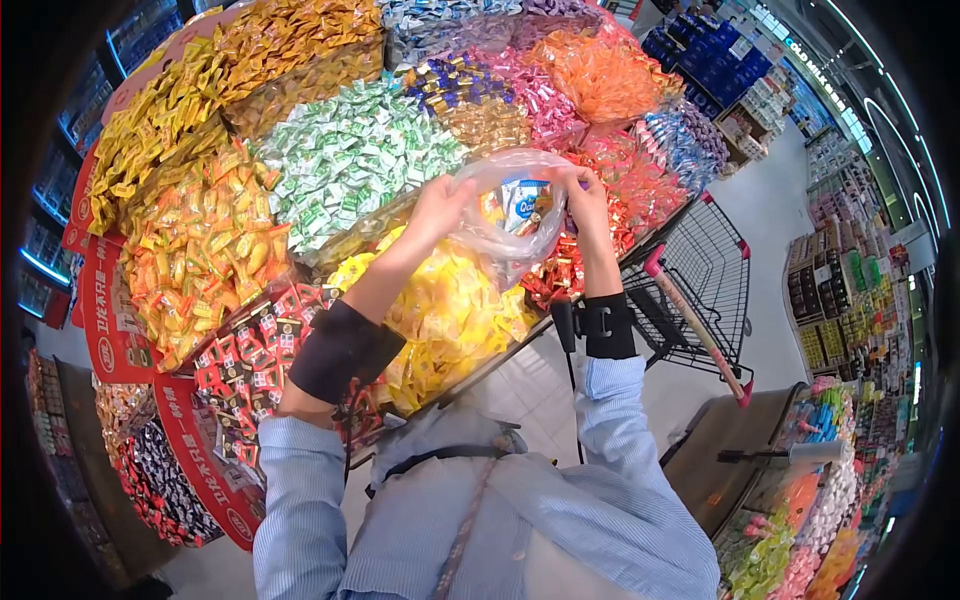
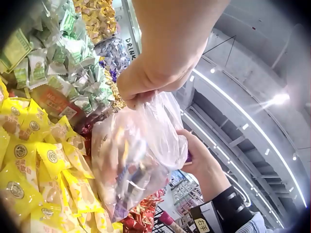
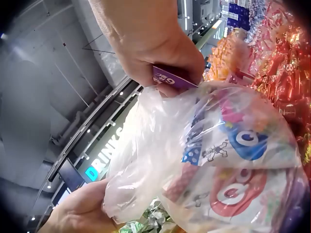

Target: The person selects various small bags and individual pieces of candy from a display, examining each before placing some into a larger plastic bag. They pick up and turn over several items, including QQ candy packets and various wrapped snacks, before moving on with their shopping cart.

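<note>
Both hands hold a clear plastic bag (image 1: 482,240) by its mouth, which gapes wide between them. My left hand (image 1: 440,208) grips the rim on the left side. On the right side, the rim is in the grip of my right hand (image 1: 588,205). Tucked in the right hand's fingers is also a flat purple piece with white lettering (image 3: 171,77), mostly hidden by the hand. Inside the bag lie several sweet packets, among them a blue-and-white one (image 3: 248,141) and a red-and-white one (image 3: 238,191). Under the bag spread yellow-wrapped sweets (image 1: 455,320).
Green-and-white wrapped sweets (image 1: 355,150) and orange-wrapped ones (image 1: 205,250) fill bins of the display ahead and to the left. Red-wrapped sweets (image 3: 286,73) lie beside the bag. A shopping cart (image 1: 700,285) stands at the right, close to the display. Another sweet stand (image 1: 800,520) is at lower right.
</note>
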`<state>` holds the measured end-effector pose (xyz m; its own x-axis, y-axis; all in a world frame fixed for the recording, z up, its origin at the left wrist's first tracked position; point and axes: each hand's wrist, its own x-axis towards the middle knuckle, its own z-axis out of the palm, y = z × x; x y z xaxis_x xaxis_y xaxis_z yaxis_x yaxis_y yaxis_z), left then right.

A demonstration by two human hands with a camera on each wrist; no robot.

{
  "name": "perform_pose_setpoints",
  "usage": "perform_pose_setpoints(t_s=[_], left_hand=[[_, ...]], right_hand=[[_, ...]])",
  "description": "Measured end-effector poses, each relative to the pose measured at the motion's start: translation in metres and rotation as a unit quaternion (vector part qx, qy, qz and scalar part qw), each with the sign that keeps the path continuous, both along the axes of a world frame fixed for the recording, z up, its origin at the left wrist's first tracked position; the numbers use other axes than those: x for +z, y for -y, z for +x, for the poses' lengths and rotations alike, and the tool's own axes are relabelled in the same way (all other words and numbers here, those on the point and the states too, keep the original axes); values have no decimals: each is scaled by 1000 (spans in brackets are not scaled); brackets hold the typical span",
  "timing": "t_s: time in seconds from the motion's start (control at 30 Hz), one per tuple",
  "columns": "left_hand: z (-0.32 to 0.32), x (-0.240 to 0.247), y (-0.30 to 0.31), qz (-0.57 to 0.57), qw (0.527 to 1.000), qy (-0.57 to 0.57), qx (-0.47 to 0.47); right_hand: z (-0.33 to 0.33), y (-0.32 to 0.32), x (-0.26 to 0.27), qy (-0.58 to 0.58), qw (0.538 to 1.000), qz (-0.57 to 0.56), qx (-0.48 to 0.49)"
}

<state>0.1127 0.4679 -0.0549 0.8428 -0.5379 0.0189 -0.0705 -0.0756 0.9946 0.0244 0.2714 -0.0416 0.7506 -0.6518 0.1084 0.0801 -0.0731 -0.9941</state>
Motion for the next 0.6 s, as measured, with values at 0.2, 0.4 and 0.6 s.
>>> perform_pose_setpoints(t_s=[0.2,0.4,0.6], left_hand=[[-9,9,-4,-66,997,-24,-34],[-23,14,-11,-109,993,-21,-43],[-72,50,-40,-27,944,314,99]], right_hand=[[-30,6,11,94,993,31,-60],[-51,-3,15,117,986,37,-111],[-87,-59,52,223,968,116,28]])
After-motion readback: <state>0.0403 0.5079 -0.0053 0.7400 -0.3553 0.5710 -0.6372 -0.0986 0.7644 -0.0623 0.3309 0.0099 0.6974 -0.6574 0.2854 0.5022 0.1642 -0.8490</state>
